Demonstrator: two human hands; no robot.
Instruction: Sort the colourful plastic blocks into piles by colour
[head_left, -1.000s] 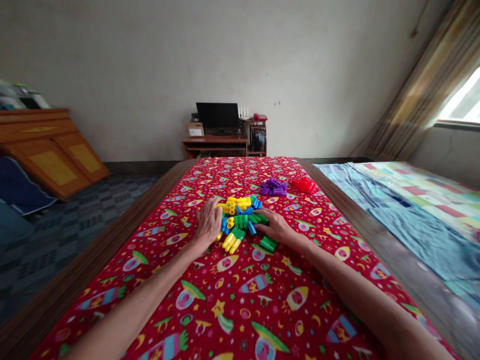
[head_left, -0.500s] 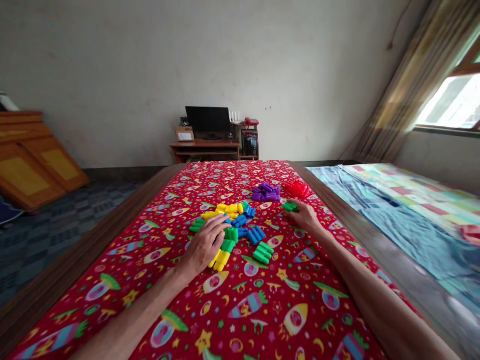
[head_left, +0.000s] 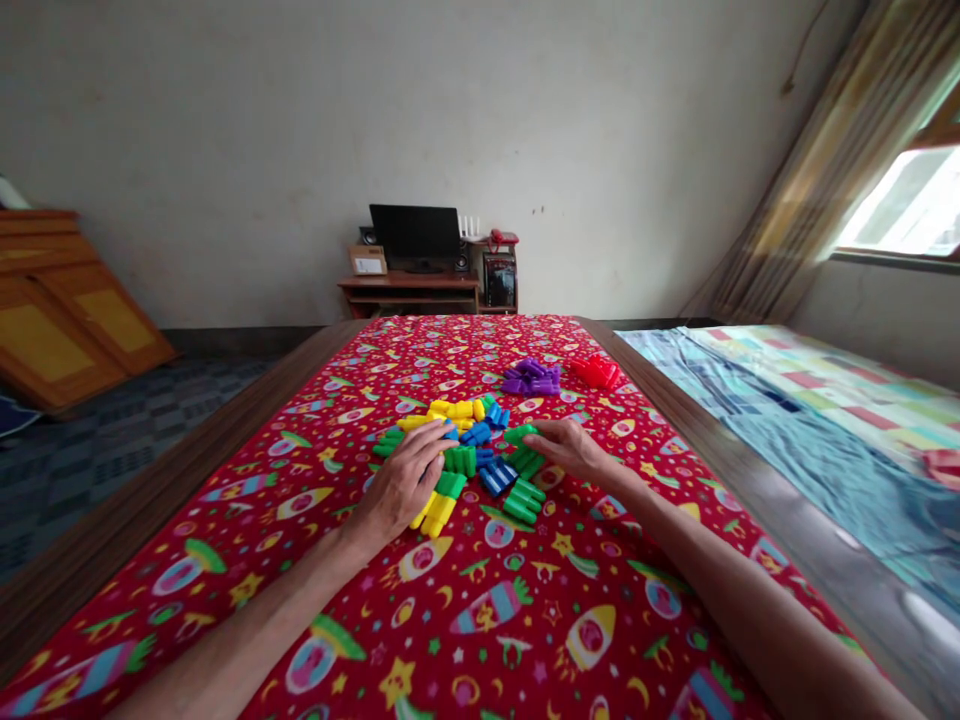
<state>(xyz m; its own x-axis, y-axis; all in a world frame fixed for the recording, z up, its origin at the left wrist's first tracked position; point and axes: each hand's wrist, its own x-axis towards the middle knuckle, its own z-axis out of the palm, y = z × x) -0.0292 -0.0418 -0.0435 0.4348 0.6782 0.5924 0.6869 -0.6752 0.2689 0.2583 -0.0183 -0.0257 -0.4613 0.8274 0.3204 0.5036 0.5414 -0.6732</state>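
Observation:
My left hand point(head_left: 409, 475) rests over a mixed pile of plastic building blocks, its fingers stretched out across them. Under and around it lie yellow blocks point(head_left: 456, 409), a green block point(head_left: 460, 460) and a yellow block point(head_left: 437, 514). At the pile's right side, the thumb and fingers of my right hand point(head_left: 571, 450) grip a green block point(head_left: 519, 434). Just below that is another green piece point(head_left: 527, 461); whether the two are joined I cannot tell. Nearby are a blue block point(head_left: 497, 477) and a separate green block point(head_left: 523, 501).
Purple blocks point(head_left: 532, 377) and red blocks point(head_left: 597, 372) form two groups farther back. A red patterned cloth point(head_left: 517, 620) covers the table. Beyond it stands a desk point(head_left: 409, 284) with a monitor point(head_left: 415, 235). A bed point(head_left: 817, 420) is on the right, a cabinet point(head_left: 75, 310) on the left.
My right hand has moved left and nearer, from beside the red and purple groups to the mixed pile, with green in its fingers. The left hand stays over the pile.

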